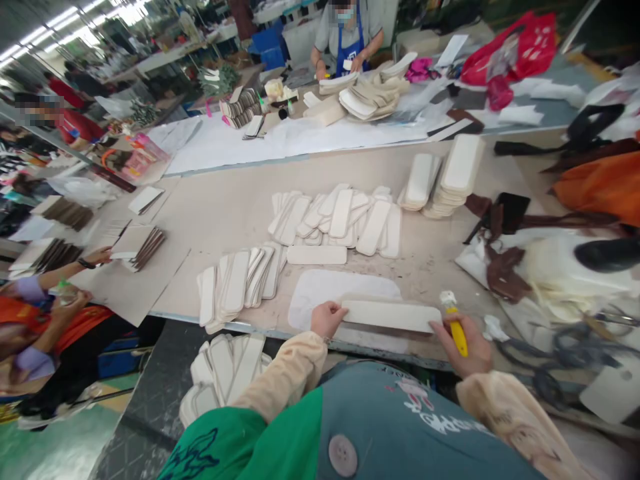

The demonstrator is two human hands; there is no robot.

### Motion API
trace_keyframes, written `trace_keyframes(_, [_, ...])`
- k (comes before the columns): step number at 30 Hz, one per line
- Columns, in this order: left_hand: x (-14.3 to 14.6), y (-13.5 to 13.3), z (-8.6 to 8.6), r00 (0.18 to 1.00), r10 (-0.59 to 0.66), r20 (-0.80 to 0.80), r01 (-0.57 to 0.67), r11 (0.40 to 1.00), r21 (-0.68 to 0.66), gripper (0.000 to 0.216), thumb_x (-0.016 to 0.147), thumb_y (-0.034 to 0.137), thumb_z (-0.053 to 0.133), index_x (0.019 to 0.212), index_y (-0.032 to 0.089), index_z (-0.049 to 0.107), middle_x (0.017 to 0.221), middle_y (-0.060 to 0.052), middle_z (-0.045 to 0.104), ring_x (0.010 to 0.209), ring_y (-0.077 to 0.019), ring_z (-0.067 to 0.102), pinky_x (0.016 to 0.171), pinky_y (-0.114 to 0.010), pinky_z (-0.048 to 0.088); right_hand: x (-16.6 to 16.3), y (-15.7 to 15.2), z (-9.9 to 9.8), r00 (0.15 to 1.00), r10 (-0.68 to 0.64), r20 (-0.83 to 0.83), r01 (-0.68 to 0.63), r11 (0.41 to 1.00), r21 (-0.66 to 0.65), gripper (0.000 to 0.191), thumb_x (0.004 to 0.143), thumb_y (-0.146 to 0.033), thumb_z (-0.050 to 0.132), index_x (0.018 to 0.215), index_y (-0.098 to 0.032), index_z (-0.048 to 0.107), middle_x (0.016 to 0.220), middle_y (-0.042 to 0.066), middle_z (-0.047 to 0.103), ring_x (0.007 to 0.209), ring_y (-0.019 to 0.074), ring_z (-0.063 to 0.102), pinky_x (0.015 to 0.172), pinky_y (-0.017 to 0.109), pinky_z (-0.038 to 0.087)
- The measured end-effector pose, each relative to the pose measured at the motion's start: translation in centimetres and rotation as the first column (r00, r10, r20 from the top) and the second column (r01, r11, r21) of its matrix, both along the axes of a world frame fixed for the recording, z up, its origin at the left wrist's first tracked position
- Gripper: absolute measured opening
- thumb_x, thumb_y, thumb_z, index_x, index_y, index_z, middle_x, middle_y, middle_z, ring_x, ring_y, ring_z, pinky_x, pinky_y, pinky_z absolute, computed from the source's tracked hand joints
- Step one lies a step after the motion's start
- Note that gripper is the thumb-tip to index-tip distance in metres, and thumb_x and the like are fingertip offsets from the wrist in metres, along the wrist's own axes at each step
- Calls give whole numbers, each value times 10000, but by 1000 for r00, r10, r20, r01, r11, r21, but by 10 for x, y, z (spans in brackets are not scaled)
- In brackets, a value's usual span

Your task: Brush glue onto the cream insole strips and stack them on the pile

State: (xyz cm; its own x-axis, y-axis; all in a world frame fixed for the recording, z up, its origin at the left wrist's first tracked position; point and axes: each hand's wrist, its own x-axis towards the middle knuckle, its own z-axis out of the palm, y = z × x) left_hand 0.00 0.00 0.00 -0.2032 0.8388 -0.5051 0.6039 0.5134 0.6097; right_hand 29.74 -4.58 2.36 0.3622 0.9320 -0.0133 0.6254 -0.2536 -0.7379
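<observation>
My left hand (327,318) pinches the left end of a long cream padded strip (393,315) that lies across a white sheet (320,290) at the near table edge. My right hand (463,345) touches the strip's right end and is closed round a yellow-handled brush (455,323), its white tip pointing up. Beyond the strip lie one single strip (317,255), a fanned row of strips (240,280) to the left and a loose heap (335,217) farther back.
Two neat stacks of strips (445,177) stand at the back right. Brown and black scraps (500,267) and white material crowd the right. A pile of strips (220,373) sits below the table edge. A seated person's hand (97,255) reaches in at left; another person (347,33) works across.
</observation>
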Motion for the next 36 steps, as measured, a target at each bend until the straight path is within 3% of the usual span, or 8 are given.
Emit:
trace_keyframes(5, [1, 11, 0, 984, -96, -148, 94, 995, -24, 213, 796, 389, 666, 746, 184, 693, 714, -29, 709, 713, -172, 643, 636, -251, 408, 2, 9, -13, 998, 70, 4, -70, 998, 10, 548, 748, -774, 526, 850, -236, 522, 715, 0, 581, 571, 163, 544, 575, 302, 430])
trace_keyframes(12, [-1, 16, -3, 975, -137, -174, 127, 990, -66, 186, 797, 368, 670, 748, 190, 697, 723, -29, 708, 741, -180, 646, 651, -251, 414, 5, 13, -32, 995, 100, -30, -100, 995, -20, 489, 768, -726, 541, 846, -244, 522, 707, -14, 575, 590, 171, 552, 580, 307, 438])
trace_keyframes(25, [-5, 19, -7, 986, -118, -118, 107, 990, -92, 173, 768, 347, 707, 783, 188, 642, 664, -7, 673, 720, -167, 648, 654, -242, 421, 5, 15, -37, 979, 157, 133, -151, 987, -50, 477, 818, -709, 464, 834, -235, 516, 661, -17, 572, 506, 148, 515, 517, 278, 379])
trace_keyframes(30, [-7, 19, -9, 984, -133, -118, 126, 990, -63, 230, 772, 336, 709, 914, 202, 589, 709, 10, 680, 720, -156, 653, 659, -238, 413, 2, 15, -39, 982, 134, 132, -127, 990, -61, 408, 836, -649, 470, 858, -244, 511, 725, 11, 631, 594, 195, 599, 568, 310, 424])
trace_keyframes(36, [-10, 21, -13, 968, -198, -153, 191, 980, -59, 213, 800, 356, 667, 919, 212, 564, 721, 17, 669, 724, -164, 648, 646, -250, 393, 1, 16, -37, 985, 136, 106, -127, 989, -81, 303, 852, -550, 497, 893, -249, 503, 770, 18, 650, 658, 216, 639, 607, 335, 459])
